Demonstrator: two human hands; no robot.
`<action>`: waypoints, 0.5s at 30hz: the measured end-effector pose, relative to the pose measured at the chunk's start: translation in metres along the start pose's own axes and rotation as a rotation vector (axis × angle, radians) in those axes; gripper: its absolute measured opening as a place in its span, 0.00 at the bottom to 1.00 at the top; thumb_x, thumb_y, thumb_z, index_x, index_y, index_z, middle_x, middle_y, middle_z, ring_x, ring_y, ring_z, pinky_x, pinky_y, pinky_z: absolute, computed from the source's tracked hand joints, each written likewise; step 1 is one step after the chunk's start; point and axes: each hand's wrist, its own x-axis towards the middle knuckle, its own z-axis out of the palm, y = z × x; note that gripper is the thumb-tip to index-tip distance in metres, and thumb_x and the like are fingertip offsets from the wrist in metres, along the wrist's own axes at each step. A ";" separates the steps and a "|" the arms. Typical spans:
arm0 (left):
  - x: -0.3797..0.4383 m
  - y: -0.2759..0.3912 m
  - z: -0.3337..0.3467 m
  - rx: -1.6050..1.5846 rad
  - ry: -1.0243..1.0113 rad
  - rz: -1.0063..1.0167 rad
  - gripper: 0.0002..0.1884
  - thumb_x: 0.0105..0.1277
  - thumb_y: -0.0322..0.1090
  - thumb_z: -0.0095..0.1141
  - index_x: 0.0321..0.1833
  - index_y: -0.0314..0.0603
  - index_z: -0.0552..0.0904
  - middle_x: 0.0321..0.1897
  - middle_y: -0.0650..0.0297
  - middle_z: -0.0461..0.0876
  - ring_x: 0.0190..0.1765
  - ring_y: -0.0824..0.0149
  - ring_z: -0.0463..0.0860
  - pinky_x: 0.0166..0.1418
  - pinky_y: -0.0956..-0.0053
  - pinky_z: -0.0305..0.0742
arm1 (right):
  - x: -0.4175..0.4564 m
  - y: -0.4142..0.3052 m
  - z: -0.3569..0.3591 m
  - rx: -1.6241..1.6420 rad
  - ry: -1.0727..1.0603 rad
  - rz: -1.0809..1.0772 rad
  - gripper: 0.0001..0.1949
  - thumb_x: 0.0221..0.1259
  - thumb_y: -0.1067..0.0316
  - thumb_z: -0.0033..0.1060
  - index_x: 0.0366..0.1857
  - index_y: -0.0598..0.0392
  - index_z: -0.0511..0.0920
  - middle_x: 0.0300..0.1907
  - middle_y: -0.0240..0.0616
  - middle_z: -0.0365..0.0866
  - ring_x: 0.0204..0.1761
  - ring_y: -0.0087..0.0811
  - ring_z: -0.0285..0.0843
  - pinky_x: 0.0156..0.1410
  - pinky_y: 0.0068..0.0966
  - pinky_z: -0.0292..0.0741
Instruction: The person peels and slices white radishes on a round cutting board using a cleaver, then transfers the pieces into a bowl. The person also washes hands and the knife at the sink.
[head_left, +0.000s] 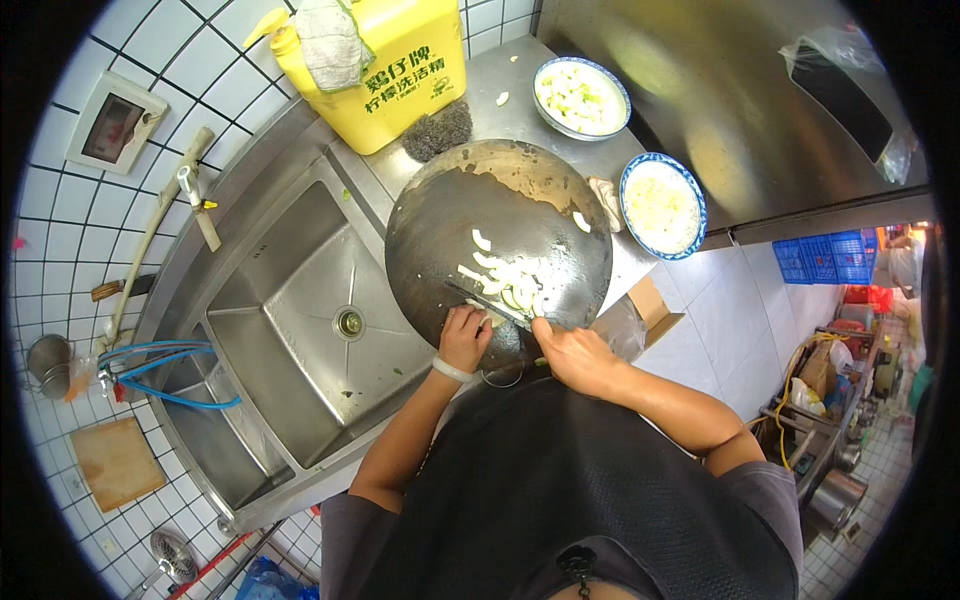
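Observation:
On the round, wet chopping block (450, 217), my right hand (574, 352) grips a knife (491, 301) by its handle end, the blade slanting up to the left. Just below the blade, my left hand (465, 336), with a pale bangle at the wrist, presses a pale green vegetable piece (491, 319), mostly hidden by fingers and knife. Several pale green slices (514, 281) lie loosely beyond the blade. One more slice (581, 221) rests near the block's right edge. Behind it are a bowl of chopped green pieces (581, 100) and a blue-rimmed bowl with pale contents (664, 206).
A steel sink (300, 262) lies left of the block. Behind stand a yellow detergent jug (397, 67) with a grey cloth (330, 45) on it and a dark scouring pad (439, 131). A folded cloth (606, 202) touches the block's right side. A cardboard box (652, 307) sits lower right.

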 end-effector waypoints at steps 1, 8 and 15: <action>0.000 0.000 -0.001 -0.004 -0.005 0.001 0.09 0.50 0.26 0.63 0.34 0.35 0.81 0.36 0.54 0.77 0.41 0.52 0.77 0.46 0.64 0.74 | 0.000 0.000 0.001 -0.006 -0.002 -0.007 0.08 0.57 0.75 0.43 0.38 0.60 0.60 0.26 0.54 0.79 0.28 0.54 0.80 0.30 0.46 0.76; -0.002 0.005 -0.001 -0.033 -0.066 0.004 0.08 0.54 0.26 0.61 0.36 0.35 0.80 0.37 0.55 0.77 0.41 0.52 0.77 0.47 0.64 0.74 | 0.031 0.015 0.041 0.014 0.108 -0.080 0.09 0.55 0.76 0.45 0.38 0.61 0.60 0.23 0.54 0.78 0.27 0.54 0.80 0.31 0.46 0.76; -0.003 0.004 0.000 -0.066 -0.012 -0.030 0.04 0.55 0.24 0.61 0.32 0.35 0.80 0.33 0.55 0.79 0.37 0.53 0.78 0.43 0.64 0.75 | 0.009 0.011 -0.002 -0.005 0.004 -0.012 0.13 0.51 0.76 0.49 0.39 0.61 0.59 0.25 0.55 0.79 0.28 0.56 0.80 0.32 0.47 0.75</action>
